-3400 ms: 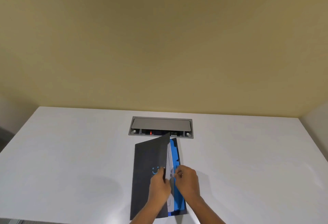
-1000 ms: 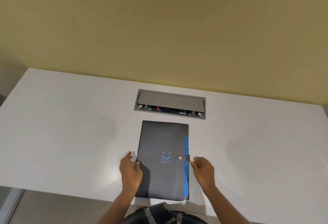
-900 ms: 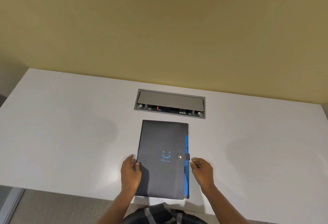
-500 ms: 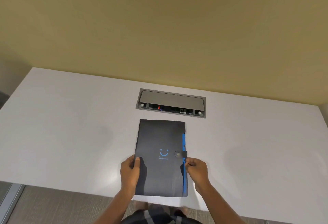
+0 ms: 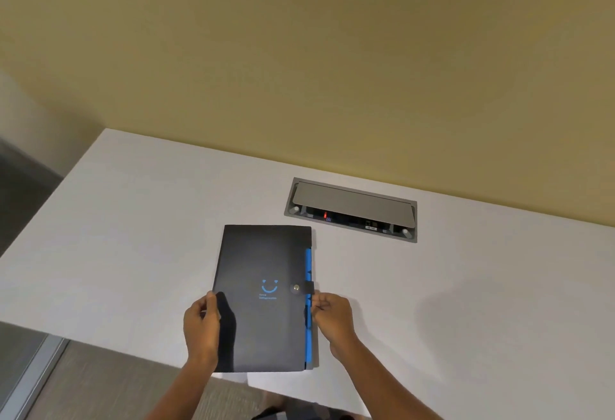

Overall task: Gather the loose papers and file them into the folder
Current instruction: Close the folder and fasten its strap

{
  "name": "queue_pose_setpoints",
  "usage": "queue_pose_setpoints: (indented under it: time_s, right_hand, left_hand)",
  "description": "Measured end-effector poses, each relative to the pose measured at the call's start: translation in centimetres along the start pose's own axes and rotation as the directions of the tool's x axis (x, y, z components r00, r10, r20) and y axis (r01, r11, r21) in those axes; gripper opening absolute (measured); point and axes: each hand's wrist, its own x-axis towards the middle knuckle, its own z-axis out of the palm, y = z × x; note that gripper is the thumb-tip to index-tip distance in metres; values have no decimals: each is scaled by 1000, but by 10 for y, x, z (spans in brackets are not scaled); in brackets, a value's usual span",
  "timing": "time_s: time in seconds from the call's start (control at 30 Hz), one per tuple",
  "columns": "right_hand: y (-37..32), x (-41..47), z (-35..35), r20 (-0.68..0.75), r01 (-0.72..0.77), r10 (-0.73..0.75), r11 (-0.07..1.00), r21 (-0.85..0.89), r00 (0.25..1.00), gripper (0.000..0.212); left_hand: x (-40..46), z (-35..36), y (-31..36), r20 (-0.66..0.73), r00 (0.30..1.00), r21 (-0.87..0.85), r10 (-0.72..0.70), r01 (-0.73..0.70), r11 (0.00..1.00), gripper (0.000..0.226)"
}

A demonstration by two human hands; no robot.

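Note:
A black folder (image 5: 263,266) with a blue smiley print lies closed on the white table (image 5: 133,236), its snap strap fastened over the right edge. Blue divider tabs (image 5: 308,320) show along that edge. No loose papers are visible. My left hand (image 5: 202,330) grips the folder's left edge, thumb on the cover. My right hand (image 5: 332,316) pinches the right edge just below the strap.
A grey cable hatch (image 5: 352,208) is set into the table behind the folder, its lid partly raised. A yellow wall rises behind the table. The table's front edge runs just under the folder's near end, with carpeted floor (image 5: 109,383) below.
The folder went from open to closed with the strap snapped. Both hands moved in from beside it onto its left and right edges. The view has shifted right.

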Motion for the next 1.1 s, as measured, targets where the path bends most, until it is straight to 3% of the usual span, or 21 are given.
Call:
queue_pose_setpoints:
  time_s: [0.23, 0.4, 0.63, 0.83, 1.1]
  right_hand:
    - [-55, 25, 55, 97, 11, -12, 1000, 9, 995, 14]
    - [-94, 45, 77, 87, 6, -12, 998, 69, 996, 16]
    - [-130, 76, 93, 58, -24, 17, 993, 115, 998, 14]
    - [-149, 105, 95, 22, -20, 16, 982, 188, 1000, 29]
    - [-161, 127, 94, -8, 13, -11, 958, 288, 1000, 28]
  left_hand:
    - [70, -32, 28, -76, 997, 45, 34, -31, 999, 54]
    - [119, -34, 55, -64, 997, 88, 39, -33, 996, 57]
    - [175, -17, 89, 1, 990, 163, 138, -136, 977, 54]
    - [210, 9, 115, 57, 990, 257, 132, -142, 956, 53]
    - [230, 34, 142, 92, 986, 315, 140, -162, 935, 44]
